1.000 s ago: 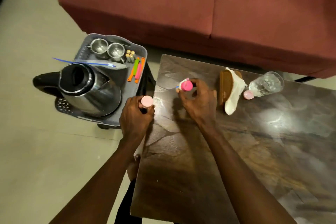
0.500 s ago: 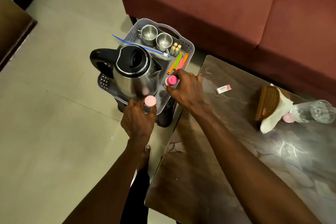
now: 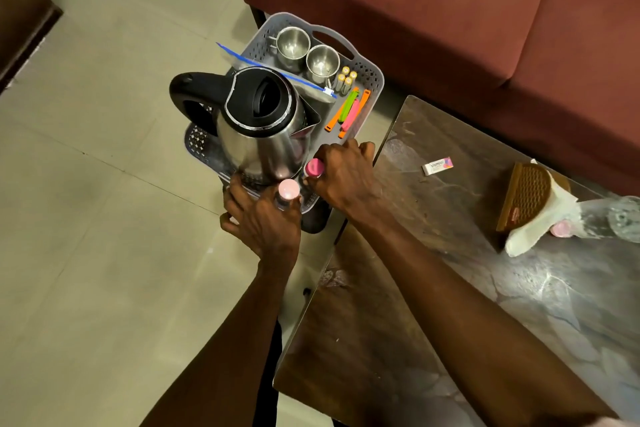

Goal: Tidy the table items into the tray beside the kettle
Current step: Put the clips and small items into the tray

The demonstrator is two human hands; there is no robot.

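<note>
The left hand (image 3: 263, 218) holds a small bottle with a pale pink cap (image 3: 288, 189), the grip clamped around its body, at the near edge of the grey perforated tray (image 3: 375, 80). The right hand (image 3: 343, 173) holds a second small bottle with a darker pink cap (image 3: 314, 167), fingers curled around it, grip clamped, over the tray's near right corner. Both bottles sit just beside the base of the steel kettle (image 3: 256, 128), which stands in the near half of the tray with its black handle pointing left. Whether either bottle rests on the tray floor cannot be told.

The far half of the tray carries two steel cups (image 3: 308, 54), a cluster of batteries (image 3: 346, 78), a set of orange, green and pink clips (image 3: 349, 109), and a clear zip bag with a blue strip (image 3: 277, 71) lying partly behind the kettle.

The tray stands to the left of the dark marbled tabletop (image 3: 450, 288). On the tabletop lie a small white eraser (image 3: 437, 166), a brown woven holder with a white cloth (image 3: 530, 204), a pink cap (image 3: 561, 229) and a clear glass tumbler (image 3: 620, 215) on its side at the right edge. A maroon sofa (image 3: 450, 10) stands beyond the tray and tabletop.
</note>
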